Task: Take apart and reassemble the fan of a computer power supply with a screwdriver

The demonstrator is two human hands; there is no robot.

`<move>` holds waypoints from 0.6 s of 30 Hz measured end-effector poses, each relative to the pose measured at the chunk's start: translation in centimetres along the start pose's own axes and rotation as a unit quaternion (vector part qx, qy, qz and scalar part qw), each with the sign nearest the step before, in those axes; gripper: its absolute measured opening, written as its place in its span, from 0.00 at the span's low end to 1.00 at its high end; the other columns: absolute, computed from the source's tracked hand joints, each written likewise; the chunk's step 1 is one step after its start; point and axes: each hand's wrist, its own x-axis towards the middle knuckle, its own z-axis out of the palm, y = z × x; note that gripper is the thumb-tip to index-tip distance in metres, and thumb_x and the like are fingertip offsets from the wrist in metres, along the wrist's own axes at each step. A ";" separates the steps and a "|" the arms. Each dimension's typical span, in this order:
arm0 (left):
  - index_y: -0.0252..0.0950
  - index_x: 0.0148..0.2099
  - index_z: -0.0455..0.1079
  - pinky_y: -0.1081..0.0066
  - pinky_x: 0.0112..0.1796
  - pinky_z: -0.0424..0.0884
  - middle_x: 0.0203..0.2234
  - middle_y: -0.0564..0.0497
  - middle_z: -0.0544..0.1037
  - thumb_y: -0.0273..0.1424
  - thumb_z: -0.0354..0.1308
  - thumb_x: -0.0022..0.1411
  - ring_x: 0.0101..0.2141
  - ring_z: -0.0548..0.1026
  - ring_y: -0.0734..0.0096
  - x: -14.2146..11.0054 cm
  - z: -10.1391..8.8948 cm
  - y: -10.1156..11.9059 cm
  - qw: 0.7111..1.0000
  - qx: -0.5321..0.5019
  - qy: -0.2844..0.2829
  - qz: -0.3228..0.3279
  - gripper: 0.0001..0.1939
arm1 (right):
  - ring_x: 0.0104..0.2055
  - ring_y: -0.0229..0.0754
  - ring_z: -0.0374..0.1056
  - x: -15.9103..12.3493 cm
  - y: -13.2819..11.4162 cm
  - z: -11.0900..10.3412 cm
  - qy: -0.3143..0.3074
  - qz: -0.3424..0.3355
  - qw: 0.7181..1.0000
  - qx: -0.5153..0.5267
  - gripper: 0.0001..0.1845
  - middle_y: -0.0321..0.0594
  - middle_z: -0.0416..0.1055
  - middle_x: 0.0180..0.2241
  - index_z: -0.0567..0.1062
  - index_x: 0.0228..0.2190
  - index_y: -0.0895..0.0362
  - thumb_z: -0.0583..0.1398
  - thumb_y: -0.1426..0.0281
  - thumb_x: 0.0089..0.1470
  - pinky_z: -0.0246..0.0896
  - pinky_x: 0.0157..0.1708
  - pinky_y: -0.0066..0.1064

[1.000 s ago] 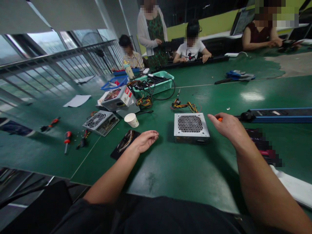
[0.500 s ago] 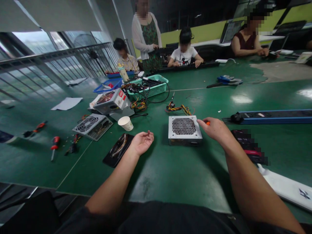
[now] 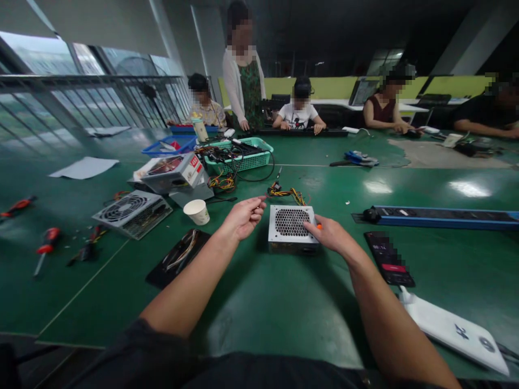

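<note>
A metal computer power supply (image 3: 293, 245) with a honeycomb grille lies in front of me, its bundle of coloured cables (image 3: 288, 193) spread behind it. My right hand (image 3: 333, 233) is closed at its right edge, the thumb over the top plate. A small orange piece (image 3: 319, 227) shows between thumb and fingers; the rest is hidden. To the left of the supply, apart from it, my left hand (image 3: 245, 217) is raised with fingertips pinched together. Whatever they may hold is too small to name. Below that forearm lies a black tray (image 3: 178, 258) with pale wires.
Left are a paper cup (image 3: 197, 212), more power supplies (image 3: 132, 213) and a red screwdriver (image 3: 48, 240). A green basket (image 3: 251, 160) of cables stands behind. A phone (image 3: 389, 259), a white power bank (image 3: 454, 329) and a blue power strip (image 3: 441, 216) lie right. Several people sit or stand opposite.
My left hand has gone from open and palm up to a pinch, moving forward beside the supply. My right thumb has slid farther over the top plate. The view has tilted and turned right.
</note>
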 end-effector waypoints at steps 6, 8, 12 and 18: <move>0.25 0.40 0.73 0.87 0.15 0.48 0.23 0.51 0.68 0.22 0.54 0.68 0.17 0.61 0.88 2.1 3.9 -1.4 0.999 0.021 -0.034 0.002 0.07 | 0.43 0.45 0.76 -0.2 -1.4 1.1 -0.014 -0.032 0.998 0.049 0.24 0.41 0.80 0.44 0.74 0.53 0.53 0.56 0.53 0.62 0.66 0.43 0.32; 0.24 0.39 0.73 0.87 0.15 0.49 0.24 0.50 0.69 0.22 0.55 0.68 0.18 0.62 0.89 2.7 4.4 -2.0 0.999 0.018 -0.037 0.004 0.07 | 0.43 0.44 0.76 -0.1 -1.6 1.4 -0.017 -0.035 0.997 0.064 0.25 0.39 0.80 0.44 0.74 0.55 0.51 0.57 0.54 0.61 0.67 0.43 0.32; 0.24 0.35 0.75 0.87 0.18 0.56 0.25 0.48 0.71 0.21 0.56 0.67 0.20 0.65 0.87 3.8 4.7 -2.8 0.999 0.021 -0.039 -0.004 0.08 | 0.46 0.47 0.75 0.3 -1.2 1.0 0.026 0.000 0.997 0.069 0.27 0.46 0.79 0.47 0.76 0.52 0.56 0.57 0.53 0.60 0.66 0.49 0.36; 0.25 0.38 0.74 0.84 0.22 0.62 0.30 0.43 0.77 0.14 0.53 0.64 0.24 0.71 0.83 4.8 4.7 -2.6 0.998 0.040 -0.050 -0.018 0.09 | 0.37 0.46 0.72 0.1 -1.4 -1.9 0.145 0.066 0.986 0.050 0.23 0.44 0.78 0.38 0.75 0.49 0.59 0.57 0.65 0.53 0.66 0.41 0.38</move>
